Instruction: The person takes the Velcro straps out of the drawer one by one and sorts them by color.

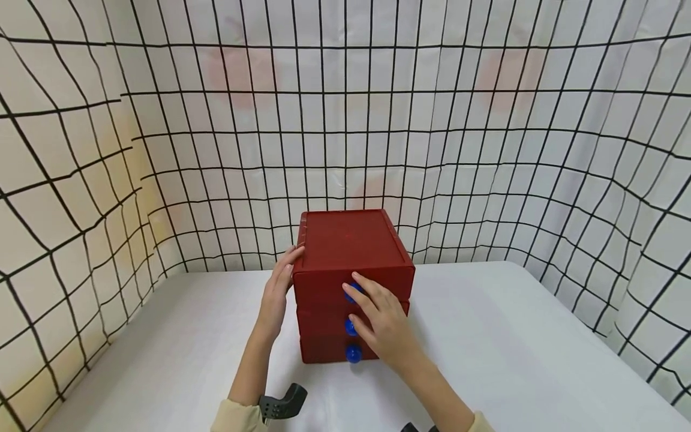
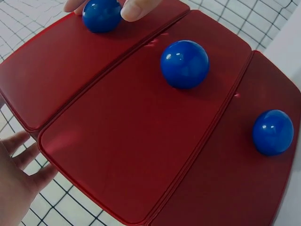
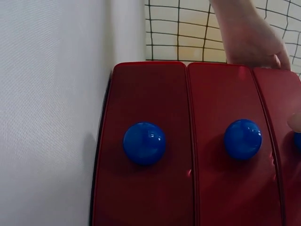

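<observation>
A dark red box with three stacked drawers [image 1: 345,240] stands on the white table, each drawer front bearing a round blue knob. The left hand [image 1: 276,294] rests along the box's left side, fingers extended and fingertips near the top edge. At the front, the right hand [image 1: 385,321] pinches the top knob [image 2: 101,16], with the thumb below it and fingers above. The middle knob [image 2: 184,64] sits just under the right thumb in the head view. Lowest is the bottom knob [image 3: 144,143], untouched. All three drawer fronts lie close together, with narrow seams between them.
White cloth walls with a black grid [image 1: 345,120] enclose the table [image 1: 216,336] at the back and both sides. Black wrist mounts [image 1: 283,403] sit on the forearms, by the beige sleeves.
</observation>
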Motion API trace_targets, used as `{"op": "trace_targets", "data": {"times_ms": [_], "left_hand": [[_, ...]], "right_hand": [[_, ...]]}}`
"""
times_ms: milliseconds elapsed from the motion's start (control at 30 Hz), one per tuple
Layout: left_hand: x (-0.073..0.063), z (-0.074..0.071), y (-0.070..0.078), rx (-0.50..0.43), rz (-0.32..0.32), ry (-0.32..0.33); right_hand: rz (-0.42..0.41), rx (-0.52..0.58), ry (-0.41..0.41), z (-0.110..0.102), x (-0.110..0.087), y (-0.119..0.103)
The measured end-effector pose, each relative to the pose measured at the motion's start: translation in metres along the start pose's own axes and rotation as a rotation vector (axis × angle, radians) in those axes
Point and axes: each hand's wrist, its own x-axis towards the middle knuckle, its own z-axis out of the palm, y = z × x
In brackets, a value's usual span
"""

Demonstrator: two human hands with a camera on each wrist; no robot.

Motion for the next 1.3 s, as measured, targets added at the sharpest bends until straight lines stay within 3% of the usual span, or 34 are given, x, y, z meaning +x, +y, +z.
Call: {"op": "trace_targets", "data": {"times_ms": [500,767,1000,1300], "left_hand": [[-0.004,0.001,-0.004,-0.025,0.005,-0.027],[-0.004,0.002,-0.002,-0.038,0.021,-0.023],[-0.004,0.003,-0.001,-0.030,0.026,-0.018],[-0.005,0.003,0.001,-0.037,0.023,-0.049]], "right_hand": [[0.038,0.013,-0.076,0.002,-0.005,-0.005],[0.021,0.035,-0.033,0.003,-0.006,-0.006],[0.031,0.049,-0.042,0.000,-0.009,-0.010],[-0.003,0.082,0.015,-0.006,-0.010,-0.016]]}}
